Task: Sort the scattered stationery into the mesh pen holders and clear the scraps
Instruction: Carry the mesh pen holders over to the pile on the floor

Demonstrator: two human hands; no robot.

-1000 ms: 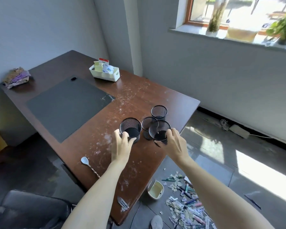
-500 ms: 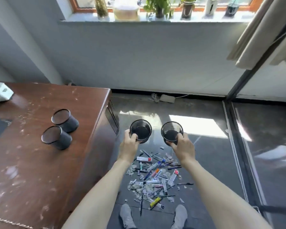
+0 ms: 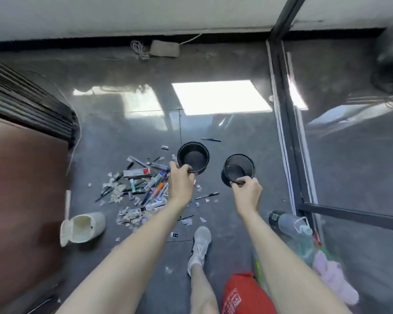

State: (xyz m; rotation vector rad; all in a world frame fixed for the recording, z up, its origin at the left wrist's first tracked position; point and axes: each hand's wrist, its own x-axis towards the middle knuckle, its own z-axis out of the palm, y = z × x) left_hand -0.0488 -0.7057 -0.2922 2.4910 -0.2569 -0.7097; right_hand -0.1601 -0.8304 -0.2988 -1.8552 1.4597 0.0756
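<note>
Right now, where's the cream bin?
In the head view, the cream bin lies tipped on the floor at lower left, between the brown desk and the stationery pile.

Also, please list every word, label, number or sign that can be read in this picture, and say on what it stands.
No text here can be read.
red bag: white print, too blurred to read.
red-and-white box in the floor pile: print too small to read.
bottle: dark label like a code square, unreadable.
</note>
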